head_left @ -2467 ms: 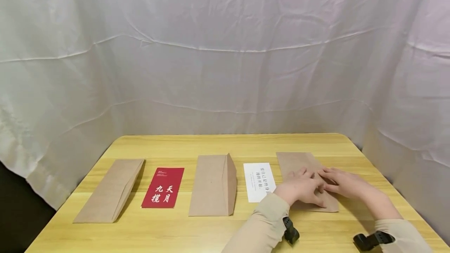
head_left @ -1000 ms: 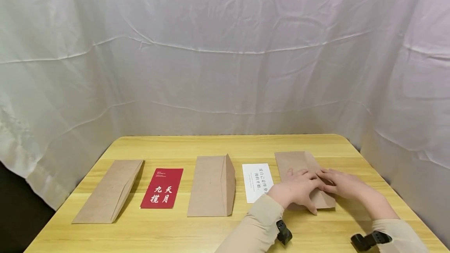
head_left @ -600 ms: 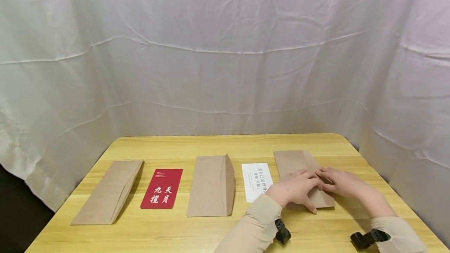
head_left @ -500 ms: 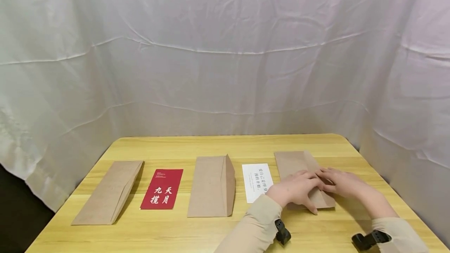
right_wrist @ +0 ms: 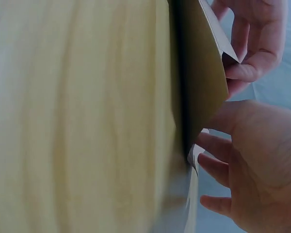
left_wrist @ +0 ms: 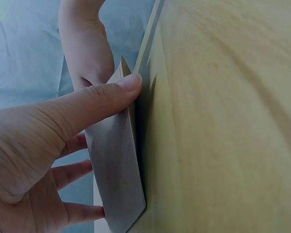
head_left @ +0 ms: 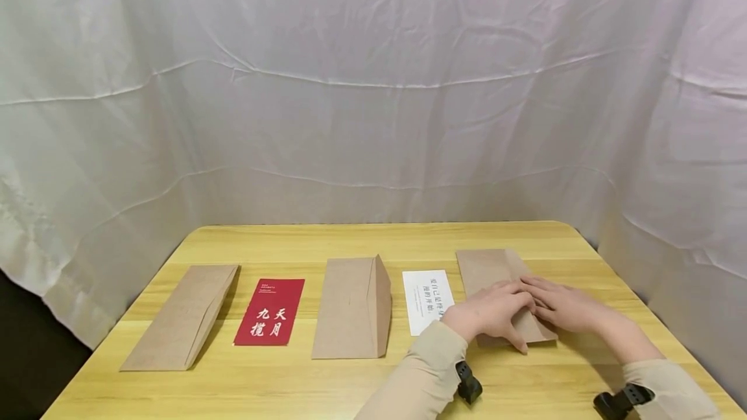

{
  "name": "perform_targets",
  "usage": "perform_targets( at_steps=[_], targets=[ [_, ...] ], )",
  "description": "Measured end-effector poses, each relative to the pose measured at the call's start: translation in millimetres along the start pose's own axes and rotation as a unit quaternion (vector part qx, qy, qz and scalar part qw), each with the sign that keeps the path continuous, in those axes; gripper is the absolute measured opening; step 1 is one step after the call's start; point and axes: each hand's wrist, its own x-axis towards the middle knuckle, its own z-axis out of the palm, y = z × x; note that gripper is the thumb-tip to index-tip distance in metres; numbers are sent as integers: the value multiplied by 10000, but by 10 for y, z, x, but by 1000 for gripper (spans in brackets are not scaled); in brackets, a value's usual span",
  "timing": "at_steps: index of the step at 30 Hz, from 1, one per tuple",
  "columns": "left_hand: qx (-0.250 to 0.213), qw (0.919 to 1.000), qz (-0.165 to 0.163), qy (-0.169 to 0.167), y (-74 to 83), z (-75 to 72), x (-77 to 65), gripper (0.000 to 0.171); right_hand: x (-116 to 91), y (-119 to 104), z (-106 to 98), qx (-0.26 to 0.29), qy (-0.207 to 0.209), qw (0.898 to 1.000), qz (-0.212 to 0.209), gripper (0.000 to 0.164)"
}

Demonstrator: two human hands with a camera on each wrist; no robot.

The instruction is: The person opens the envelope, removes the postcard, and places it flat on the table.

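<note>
A brown paper envelope (head_left: 481, 268) lies at the right of the table, its flap toward the right. My left hand (head_left: 493, 310) grips it at the near end. The left wrist view shows its thumb (left_wrist: 102, 99) across the near edge and its fingertips against the paper. From the right, my right hand (head_left: 569, 306) touches the flap, its fingertips meeting those of the left. In the right wrist view the flap (right_wrist: 201, 68) stands a little off the table and hides some fingertips. Left of the envelope, a white printed card (head_left: 423, 297) lies partly behind my left wrist.
Two more brown envelopes lie flat, one mid-table (head_left: 347, 310) and one at the left (head_left: 175, 319). A red card (head_left: 270, 313) with white characters sits between them. Pale curtains (head_left: 373, 115) hang behind the wooden table (head_left: 262, 387) and along both sides.
Since the earliest frame my left hand has shifted slightly left and its thumb has straightened. The right fingertips now sit slightly farther over the left ones. The cards and other envelopes stay put.
</note>
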Motion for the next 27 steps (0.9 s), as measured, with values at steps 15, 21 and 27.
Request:
perform_targets(
  at_steps=[15, 21, 27],
  targets=[
    [-92, 9999, -69, -84, 9, 8, -6, 63, 36, 31, 49, 195, -66, 9997, -152, 50],
    [-56, 10000, -5, -47, 4, 1, -7, 63, 34, 24, 28, 261, 26, 9996, -128, 52],
    [-47, 10000, 30, -22, 1, -5, -2, 63, 44, 31, 13, 474, 88, 9988, -48, 56]
  ],
)
